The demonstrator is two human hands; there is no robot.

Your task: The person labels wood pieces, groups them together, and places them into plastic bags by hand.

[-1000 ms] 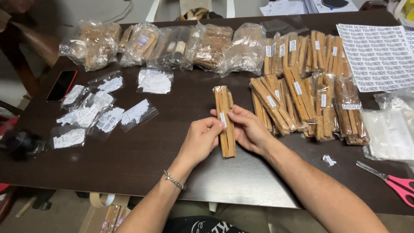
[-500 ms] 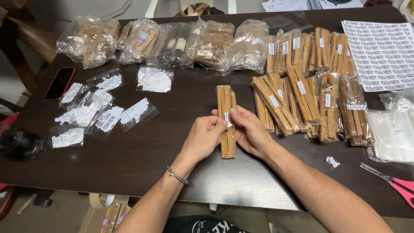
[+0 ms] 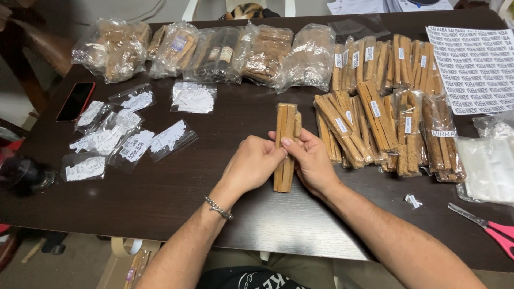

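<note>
Both hands — left hand [image 3: 251, 163], right hand [image 3: 310, 163] — are closed around one stick bundle [image 3: 285, 144] (desk-supported); sticks are best kept squared, ends aligned.

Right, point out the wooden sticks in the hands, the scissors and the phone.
wooden sticks [image 3: 286, 120]: head view, upper end above the hands.
scissors [image 3: 500, 234]: head view, pink handle at the right edge.
phone [image 3: 76, 100]: head view, middle of its dark screen.

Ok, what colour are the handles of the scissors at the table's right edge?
Pink; the scissors show in the head view, handles partly cut off by the frame.
</note>
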